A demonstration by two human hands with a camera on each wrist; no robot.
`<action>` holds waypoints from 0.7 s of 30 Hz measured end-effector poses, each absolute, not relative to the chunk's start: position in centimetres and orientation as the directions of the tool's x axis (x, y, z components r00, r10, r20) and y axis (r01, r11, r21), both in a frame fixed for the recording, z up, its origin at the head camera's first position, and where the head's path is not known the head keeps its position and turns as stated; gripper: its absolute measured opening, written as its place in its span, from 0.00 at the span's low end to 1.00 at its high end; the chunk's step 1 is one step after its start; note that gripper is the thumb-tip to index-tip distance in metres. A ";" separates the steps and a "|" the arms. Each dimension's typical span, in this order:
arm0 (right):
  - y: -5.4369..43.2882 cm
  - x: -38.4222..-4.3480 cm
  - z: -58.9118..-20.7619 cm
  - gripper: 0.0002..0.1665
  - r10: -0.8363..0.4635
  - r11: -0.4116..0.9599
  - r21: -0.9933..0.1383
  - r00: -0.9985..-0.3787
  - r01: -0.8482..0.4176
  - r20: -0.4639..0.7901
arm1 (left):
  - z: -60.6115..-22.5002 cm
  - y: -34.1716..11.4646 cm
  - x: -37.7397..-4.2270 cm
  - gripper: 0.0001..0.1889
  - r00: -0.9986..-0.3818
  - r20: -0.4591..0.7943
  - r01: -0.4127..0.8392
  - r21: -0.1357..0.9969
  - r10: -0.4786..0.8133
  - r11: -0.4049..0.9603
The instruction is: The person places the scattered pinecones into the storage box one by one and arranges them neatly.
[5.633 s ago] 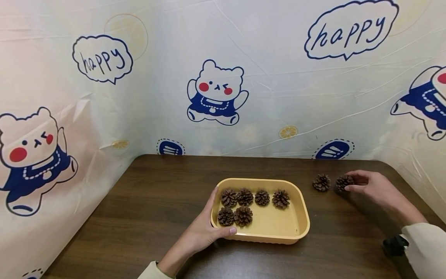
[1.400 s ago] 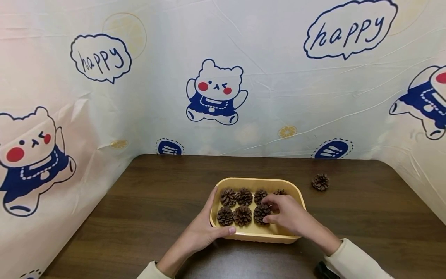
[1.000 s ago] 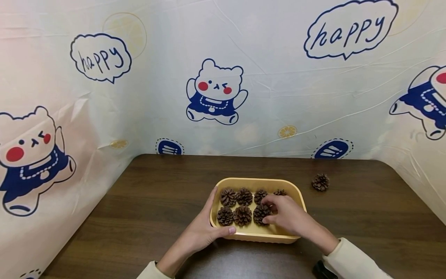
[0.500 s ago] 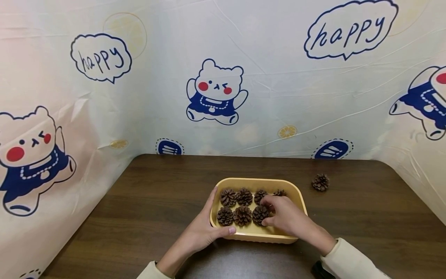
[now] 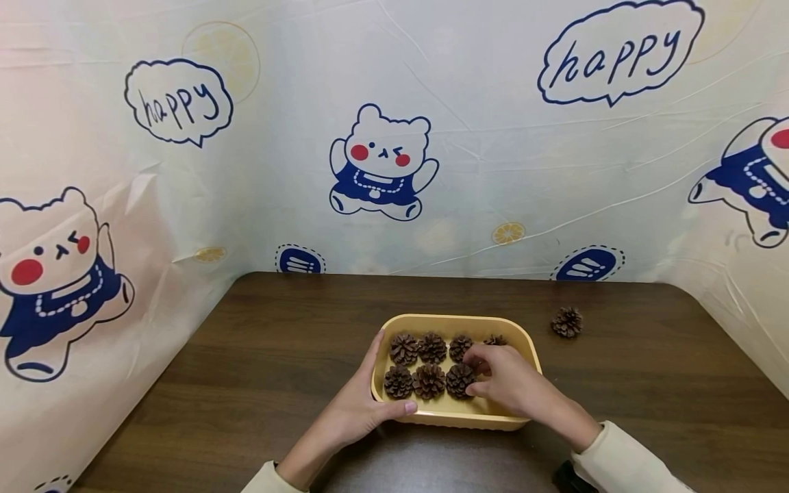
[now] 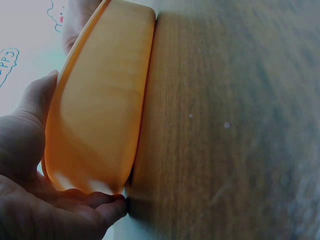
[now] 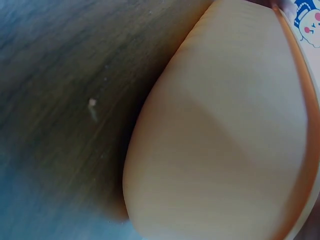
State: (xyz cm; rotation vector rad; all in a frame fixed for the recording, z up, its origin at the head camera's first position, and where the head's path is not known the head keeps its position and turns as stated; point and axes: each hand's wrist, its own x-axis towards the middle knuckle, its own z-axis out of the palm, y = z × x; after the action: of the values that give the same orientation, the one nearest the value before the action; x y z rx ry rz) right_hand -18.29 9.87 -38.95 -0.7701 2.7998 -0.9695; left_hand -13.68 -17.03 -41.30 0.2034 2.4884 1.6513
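A yellow plastic tray stands on the dark wooden table, with several brown pine cones in two rows inside it. My left hand grips the tray's left end, thumb on the front rim; the left wrist view shows the fingers curled round the tray's outer wall. Inside the tray, my right hand pinches the rightmost pine cone of the front row between thumb and fingers. It partly covers the back-row cone at the right. The right wrist view shows mostly the tray's outside.
One more pine cone lies on the table, behind and right of the tray. A printed cloth with bears and lettering hangs round the table's back and sides.
Over the past seconds my right hand brought a pine cone from the right of the table into the tray's front row. Lately it shifted that cone slightly left. The left hand stays put.
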 end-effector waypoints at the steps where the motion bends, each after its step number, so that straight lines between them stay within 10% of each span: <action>1: 9.9 -18.3 -38.9 0.21 -0.485 0.672 -0.600 -0.870 -0.434 0.086 | -41.3 -17.0 -13.7 0.70 -0.980 -0.049 0.030 0.923 0.194 0.385; 21: 9.8 -18.4 -38.8 0.21 -0.452 0.714 -0.562 -0.888 -0.417 0.085 | -41.2 -17.0 -13.7 0.69 -0.978 -0.048 0.027 0.935 0.203 0.354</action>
State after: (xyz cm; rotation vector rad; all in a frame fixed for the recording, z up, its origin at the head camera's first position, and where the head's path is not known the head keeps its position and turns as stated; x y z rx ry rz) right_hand -18.35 9.83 -38.84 -0.7238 2.8542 -0.9142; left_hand -13.71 -16.99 -41.25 0.2099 2.4528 1.6896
